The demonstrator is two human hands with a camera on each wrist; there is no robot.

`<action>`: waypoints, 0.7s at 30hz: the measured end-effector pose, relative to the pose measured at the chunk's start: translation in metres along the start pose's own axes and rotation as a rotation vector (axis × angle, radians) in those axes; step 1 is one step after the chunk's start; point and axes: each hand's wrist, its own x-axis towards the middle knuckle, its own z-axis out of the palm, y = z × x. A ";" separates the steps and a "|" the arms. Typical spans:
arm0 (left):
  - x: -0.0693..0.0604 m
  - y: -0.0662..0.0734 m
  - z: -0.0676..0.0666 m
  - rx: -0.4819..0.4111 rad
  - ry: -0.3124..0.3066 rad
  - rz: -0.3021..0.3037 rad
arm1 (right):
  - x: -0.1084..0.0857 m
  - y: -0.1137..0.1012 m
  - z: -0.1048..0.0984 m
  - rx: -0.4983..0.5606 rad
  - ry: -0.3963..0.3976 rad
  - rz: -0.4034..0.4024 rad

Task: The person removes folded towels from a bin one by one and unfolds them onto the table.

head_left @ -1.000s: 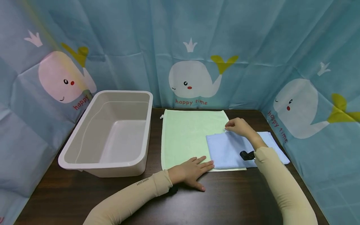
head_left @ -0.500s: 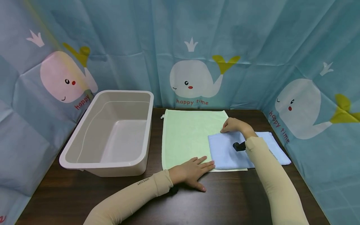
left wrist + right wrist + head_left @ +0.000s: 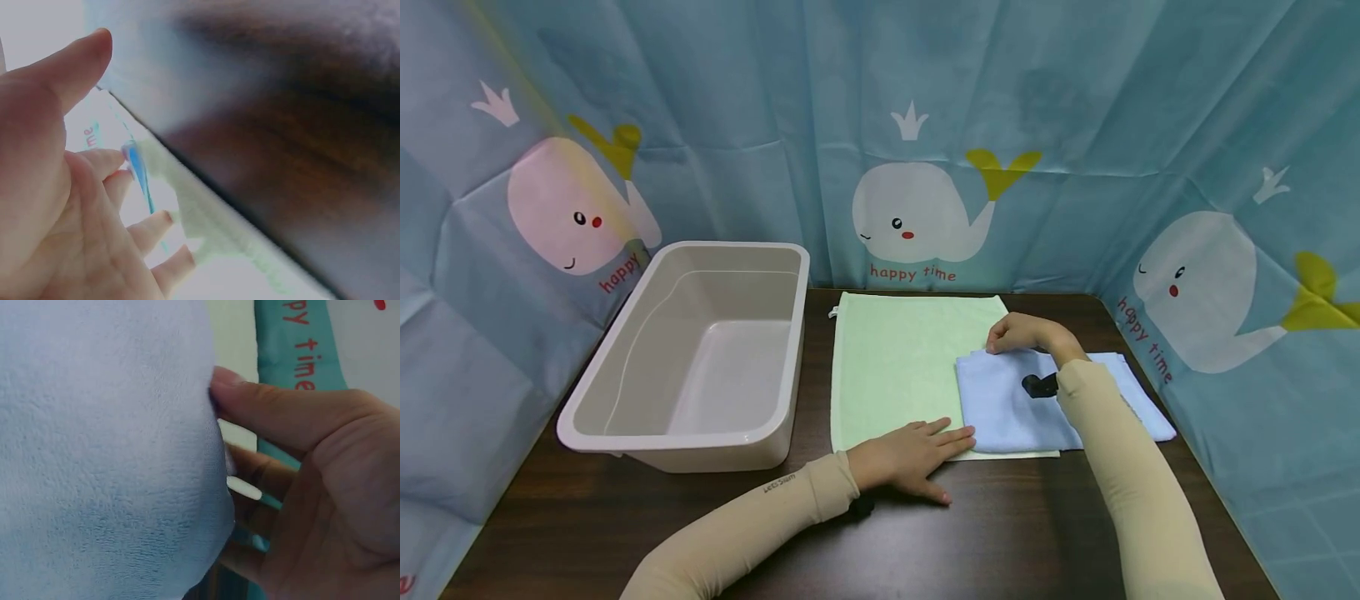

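Observation:
A light blue towel (image 3: 1003,408), folded, overlaps the right part of a pale green towel (image 3: 895,358) spread on the dark wooden table. My right hand (image 3: 1026,332) pinches the blue towel's far edge near its left corner. In the right wrist view, the thumb lies on top of the blue cloth (image 3: 112,456) and the fingers are partly hidden behind it. My left hand (image 3: 910,457) rests with fingers spread at the green towel's near edge, fingertips touching the blue towel's near left corner. The left wrist view shows that hand (image 3: 81,219) with straight fingers over overexposed cloth.
A deep off-white plastic basin (image 3: 730,367) stands on the table (image 3: 1000,533) to the left of the towels. A blue curtain (image 3: 737,100) with printed whales closes off the back and both sides. A small white tag (image 3: 832,312) sticks out at the green towel's far left corner.
My right hand has shifted a little left along the blue towel's far edge, to near its left corner. My left hand has stayed in place.

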 end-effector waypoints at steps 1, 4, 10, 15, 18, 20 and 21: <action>0.000 0.000 0.000 -0.005 0.000 0.005 | 0.001 -0.001 0.000 0.006 0.009 -0.015; 0.001 -0.002 0.000 -0.019 -0.005 0.017 | 0.004 -0.003 0.000 0.022 0.032 -0.042; 0.001 -0.001 0.001 -0.005 -0.006 0.028 | 0.012 -0.007 0.001 0.079 0.076 -0.089; 0.000 0.000 0.000 0.021 -0.006 0.036 | 0.021 -0.009 0.006 0.061 0.124 -0.133; 0.000 0.001 0.001 0.027 -0.010 0.034 | 0.027 -0.009 0.012 0.031 0.143 -0.134; 0.000 0.001 0.001 0.031 -0.010 0.032 | 0.032 -0.007 0.018 0.006 0.162 -0.121; 0.000 0.001 0.001 0.032 -0.008 0.032 | 0.034 -0.007 0.020 -0.008 0.177 -0.111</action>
